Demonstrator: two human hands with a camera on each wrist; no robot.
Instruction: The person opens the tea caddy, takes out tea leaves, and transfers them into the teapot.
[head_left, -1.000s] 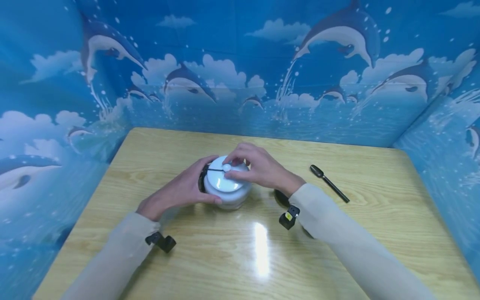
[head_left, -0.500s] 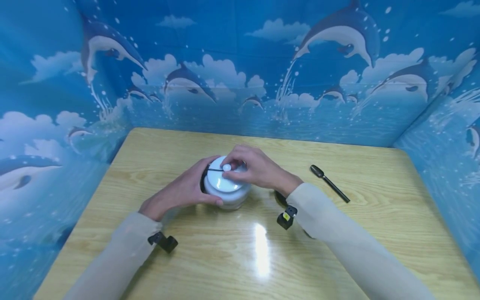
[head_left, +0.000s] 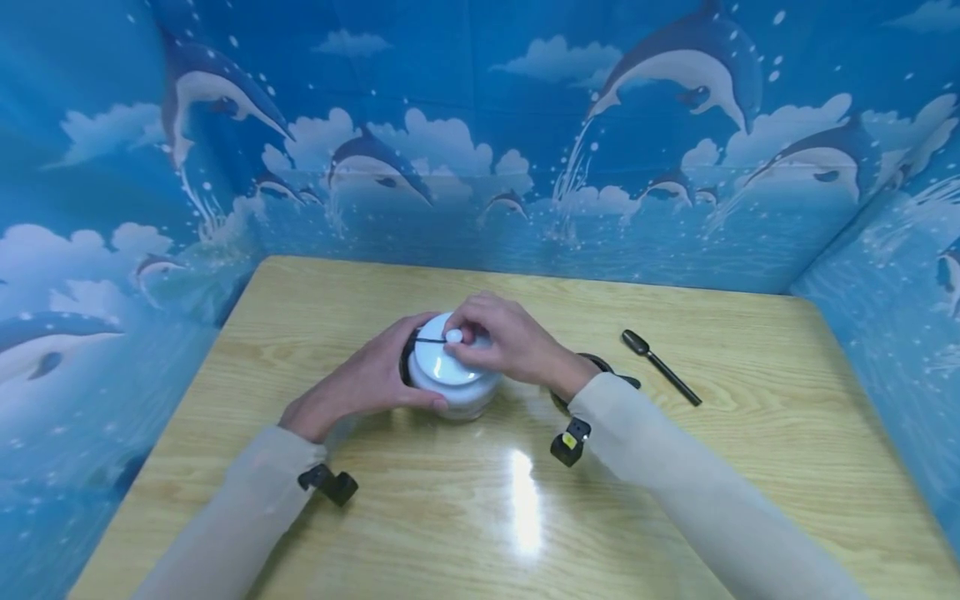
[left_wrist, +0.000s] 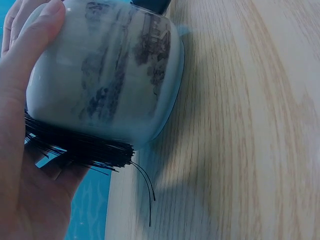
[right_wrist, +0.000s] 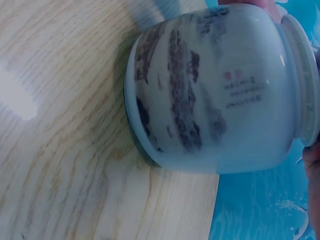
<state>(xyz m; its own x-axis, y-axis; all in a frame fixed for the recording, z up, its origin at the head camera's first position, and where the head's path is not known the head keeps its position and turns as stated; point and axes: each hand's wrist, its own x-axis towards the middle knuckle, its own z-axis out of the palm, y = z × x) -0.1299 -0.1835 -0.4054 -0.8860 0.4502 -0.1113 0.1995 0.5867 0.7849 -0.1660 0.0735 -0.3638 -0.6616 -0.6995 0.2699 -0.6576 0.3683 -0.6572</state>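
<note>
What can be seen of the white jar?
The glossy white jar looks ceramic, its rounded body printed with dark scenery and lettering too blurred to read. Its lid is on, with a thin black line atop. It stands upright on the table. The left grip curls around its side, black strands between; the right grip pinches the knob.

A black long-handled utensil (head_left: 660,366) lay at center right on a wood-grain table (head_left: 405,517); a dolphin-print backdrop (head_left: 465,92) filled the upper frame.
</note>
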